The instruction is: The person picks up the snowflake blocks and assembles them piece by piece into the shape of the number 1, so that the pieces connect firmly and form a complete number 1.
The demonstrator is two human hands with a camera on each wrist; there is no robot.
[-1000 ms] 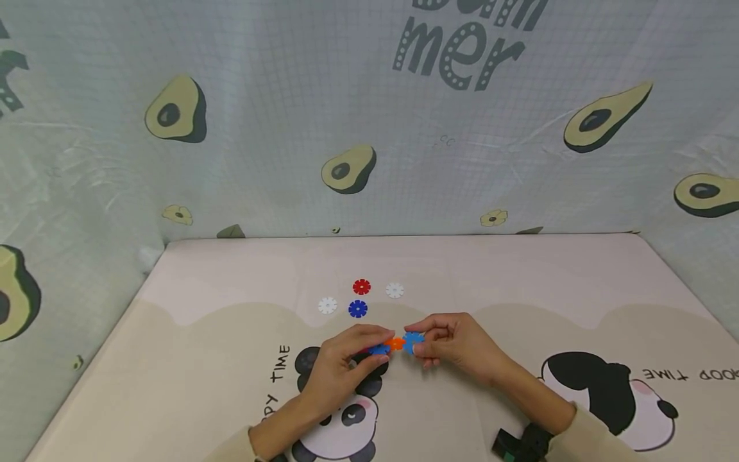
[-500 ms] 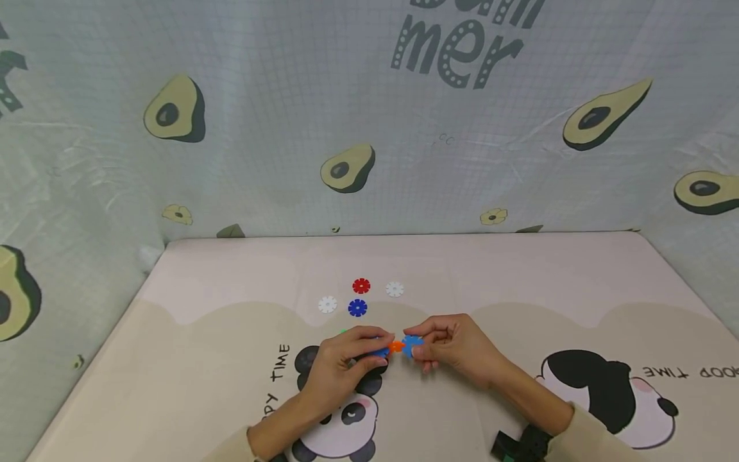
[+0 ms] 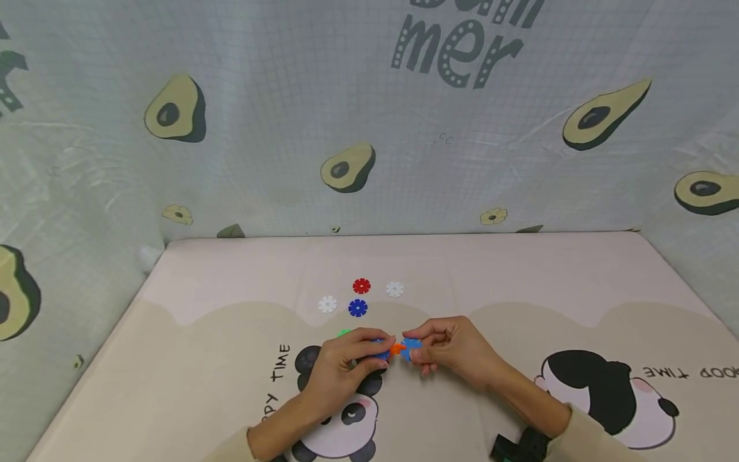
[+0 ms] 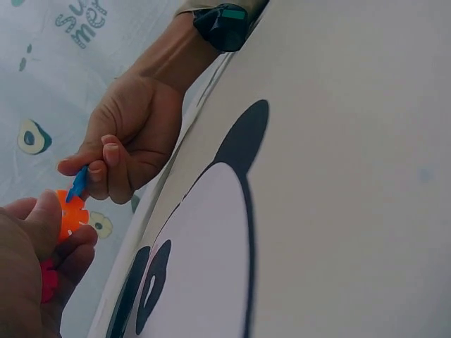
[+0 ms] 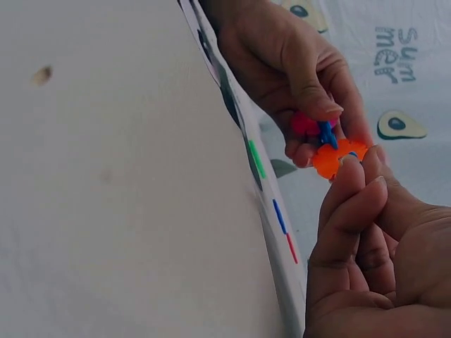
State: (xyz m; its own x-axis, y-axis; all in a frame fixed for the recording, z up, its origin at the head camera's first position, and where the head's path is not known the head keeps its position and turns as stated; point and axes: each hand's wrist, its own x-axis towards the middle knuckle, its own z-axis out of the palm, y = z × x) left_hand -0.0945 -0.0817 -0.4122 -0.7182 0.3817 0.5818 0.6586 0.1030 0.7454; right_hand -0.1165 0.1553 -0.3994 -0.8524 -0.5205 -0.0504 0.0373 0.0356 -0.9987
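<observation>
In the head view my left hand pinches a dark blue snowflake disc between thumb and fingers. An orange snowflake disc sticks out from it towards the right, and a pink disc shows behind the blue one in the right wrist view. My right hand pinches a light blue snowflake disc by its outer side. The left wrist view shows this light blue disc, seen edge-on, right at the orange disc's rim and at an angle to it. The left fingers partly hide the pink disc.
Beyond the hands lie a red disc, two white discs, one a white disc on the right, and a blue disc. A green disc peeks out behind the left hand. Panda prints mark the tabletop; a printed curtain hangs behind.
The orange and light blue discs have tilted and dropped slightly, and the right hand has shifted slightly down and left. More of the green disc now shows behind the left hand.
</observation>
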